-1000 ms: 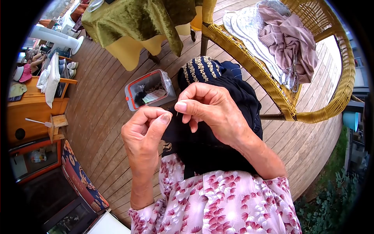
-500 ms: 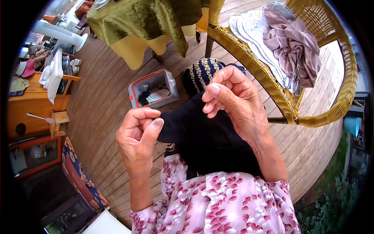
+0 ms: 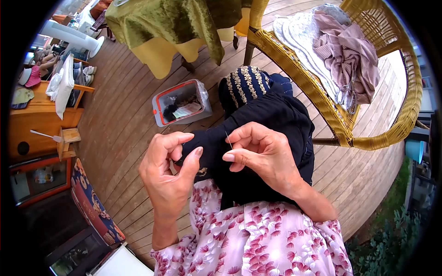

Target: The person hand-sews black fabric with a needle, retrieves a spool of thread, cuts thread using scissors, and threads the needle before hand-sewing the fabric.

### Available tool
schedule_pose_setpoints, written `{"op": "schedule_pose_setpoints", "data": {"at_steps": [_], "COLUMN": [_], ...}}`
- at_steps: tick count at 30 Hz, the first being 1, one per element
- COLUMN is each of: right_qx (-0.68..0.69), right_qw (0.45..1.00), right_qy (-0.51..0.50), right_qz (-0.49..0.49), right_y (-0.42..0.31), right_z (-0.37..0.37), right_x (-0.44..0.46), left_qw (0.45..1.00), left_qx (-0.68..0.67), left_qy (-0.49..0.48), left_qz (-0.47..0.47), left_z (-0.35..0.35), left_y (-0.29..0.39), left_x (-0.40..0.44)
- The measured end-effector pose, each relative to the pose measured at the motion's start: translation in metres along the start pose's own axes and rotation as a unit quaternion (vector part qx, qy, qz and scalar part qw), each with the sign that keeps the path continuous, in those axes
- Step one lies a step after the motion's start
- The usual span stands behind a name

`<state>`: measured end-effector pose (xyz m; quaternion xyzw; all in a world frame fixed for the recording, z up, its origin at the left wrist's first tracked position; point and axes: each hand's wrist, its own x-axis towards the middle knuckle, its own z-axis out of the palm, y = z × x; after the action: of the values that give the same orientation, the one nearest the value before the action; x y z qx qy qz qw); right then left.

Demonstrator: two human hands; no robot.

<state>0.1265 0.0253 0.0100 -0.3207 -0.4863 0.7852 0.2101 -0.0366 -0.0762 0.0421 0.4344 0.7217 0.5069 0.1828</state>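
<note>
My right hand (image 3: 264,154) pinches a thin sewing needle (image 3: 229,139) between thumb and forefinger, the needle standing nearly upright. Any thread on it is too fine to make out. Black cloth (image 3: 276,117) lies over my lap, and its left end runs up to my left hand (image 3: 168,161). There the thumb and forefinger are parted, while the curled fingers behind them hold the cloth's edge. The needle is to the right of my left hand, in front of the cloth and apart from that hand's fingertips.
A grey bin (image 3: 207,110) with an orange rim stands on the plank floor (image 3: 124,124). Beyond it is a table with a green velvet cloth (image 3: 161,23). On the right, a wicker chair (image 3: 294,73) bears a striped garment (image 3: 347,55) and scissors (image 3: 352,96).
My right hand has come down and toward the left, turning so the needle shows. My left thumb and forefinger have spread apart. More of the black cloth is visible.
</note>
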Motion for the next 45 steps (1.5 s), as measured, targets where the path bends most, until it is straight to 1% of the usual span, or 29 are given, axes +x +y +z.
{"op": "schedule_pose_setpoints", "data": {"at_steps": [2,6,8,10,12,14,15,17,18,20,21,22,23,24,26,27,28,30,32,34,35,36,37,38,40,41,42,44,45], "right_qx": [-0.014,-0.019,0.058,0.059,0.057,0.089,0.07,-0.022,-0.129,-0.234,-0.242,-0.266,-0.287,-0.309,-0.296,-0.244,-0.175,-0.084,-0.03,-0.062,-0.11,-0.156,-0.157,-0.13,-0.114,-0.102,-0.093,-0.177,-0.177], "right_qw": [1.0,1.0,0.997,0.994,0.995,0.993,0.994,0.983,0.968,0.932,0.93,0.924,0.916,0.9,0.923,0.945,0.955,0.97,0.97,0.964,0.951,0.934,0.936,0.95,0.961,0.962,0.963,0.962,0.963], "right_qy": [-0.004,-0.02,-0.029,-0.022,-0.031,-0.025,-0.038,-0.104,-0.131,-0.096,-0.084,-0.04,0.002,0.038,0.06,0.085,0.112,0.138,0.114,0.079,0.062,0.049,0.036,0.007,-0.017,-0.003,0.008,0.068,0.064], "right_qz": [0.004,-0.013,-0.04,-0.094,-0.079,-0.074,-0.068,-0.146,-0.172,-0.26,-0.265,-0.273,-0.279,-0.306,-0.238,-0.201,-0.209,-0.182,-0.212,-0.245,-0.281,-0.317,-0.312,-0.285,-0.252,-0.253,-0.251,-0.195,-0.194], "right_y": [-0.001,0.001,-0.005,-0.011,-0.015,-0.015,-0.022,-0.029,-0.034,-0.03,-0.031,-0.031,-0.031,-0.03,-0.036,-0.039,-0.035,-0.032,-0.038,-0.054,-0.062,-0.068,-0.071,-0.071,-0.076,-0.071,-0.063,-0.04,-0.038], "right_z": [0.003,0.01,0.007,0.0,-0.007,-0.005,-0.004,-0.01,-0.016,-0.026,-0.033,-0.038,-0.045,-0.053,-0.069,-0.071,-0.073,-0.078,-0.076,-0.066,-0.061,-0.053,-0.046,-0.04,-0.029,-0.025,-0.025,-0.032,-0.033], "right_x": [0.001,0.005,0.003,0.001,0.0,-0.002,-0.005,-0.011,-0.014,-0.02,-0.024,-0.028,-0.031,-0.032,-0.043,-0.048,-0.048,-0.042,-0.025,-0.002,0.012,0.028,0.042,0.056,0.082,0.097,0.113,0.141,0.145], "left_qw": [0.998,0.998,0.998,0.999,0.999,1.0,1.0,0.999,0.999,0.996,0.994,0.992,0.992,0.988,0.983,0.987,0.99,0.993,0.993,0.995,0.996,0.997,0.997,0.997,0.998,0.998,0.998,0.998,0.998], "left_qx": [0.05,0.053,0.048,0.037,0.023,0.013,0.018,0.039,0.026,0.092,0.094,0.099,0.094,0.114,0.137,0.12,0.11,0.076,0.05,0.001,-0.006,-0.014,-0.019,-0.026,-0.021,-0.021,-0.023,-0.015,-0.014], "left_qy": [0.014,0.02,0.02,0.024,0.024,0.021,0.022,0.016,0.008,-0.02,-0.052,-0.08,-0.083,-0.103,-0.121,-0.105,-0.074,-0.076,-0.084,-0.066,-0.072,-0.054,-0.048,-0.044,-0.039,-0.042,-0.03,-0.029,-0.026], "left_qz": [0.02,0.04,0.018,0.005,-0.005,0.001,0.01,0.019,-0.02,-0.002,-0.013,-0.025,-0.017,-0.005,0.011,0.028,0.041,0.058,0.071,0.074,0.052,0.058,0.058,0.058,0.046,0.033,0.053,0.061,0.059], "left_z": [-0.001,-0.002,-0.003,-0.003,-0.004,-0.002,-0.001,0.001,0.001,0.002,0.003,0.003,0.007,0.011,0.022,0.029,0.031,0.037,0.042,0.049,0.048,0.05,0.05,0.05,0.048,0.048,0.05,0.051,0.051], "left_y": [0.002,0.003,0.003,0.001,-0.001,-0.003,-0.006,-0.014,-0.019,-0.028,-0.028,-0.029,-0.027,-0.024,-0.021,-0.022,-0.023,-0.011,-0.007,-0.007,-0.001,-0.001,-0.003,-0.005,-0.006,-0.007,-0.009,-0.001,0.005], "left_x": [-0.003,-0.004,-0.006,-0.007,-0.008,-0.006,-0.004,0.003,0.005,0.01,0.01,0.01,0.011,0.011,0.012,0.015,0.017,0.032,0.055,0.084,0.099,0.114,0.128,0.141,0.162,0.174,0.186,0.212,0.227]}}
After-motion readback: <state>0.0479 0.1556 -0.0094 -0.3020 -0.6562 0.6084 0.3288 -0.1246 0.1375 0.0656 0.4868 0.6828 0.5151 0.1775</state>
